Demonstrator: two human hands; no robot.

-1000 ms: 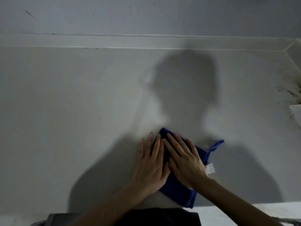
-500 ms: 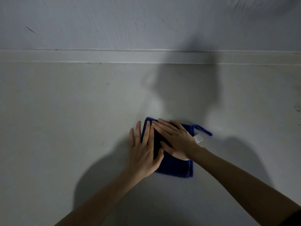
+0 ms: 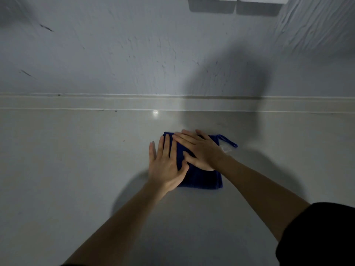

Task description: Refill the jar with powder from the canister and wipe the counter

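A folded dark blue cloth (image 3: pixel 203 179) with a small loop and a white tag lies flat on the pale counter (image 3: pixel 76 179), near the back ledge. My left hand (image 3: pixel 166 166) presses flat on the cloth's left part, fingers spread and partly over the counter. My right hand (image 3: pixel 201 150) lies flat across the cloth's upper part, fingers pointing left and overlapping the left hand's fingertips. Neither hand curls around the cloth. No jar or canister is in view.
A raised ledge (image 3: pixel 96 102) runs along the back of the counter below a rough grey wall (image 3: pixel 134 54). Two white box-like objects (image 3: pixel 211 2) show at the top edge. A few dark specks dot the counter.
Both hands have pushed the cloth away from me toward the back ledge. The cloth has turned from tilted to square with the counter. The view has tilted up to show more wall.
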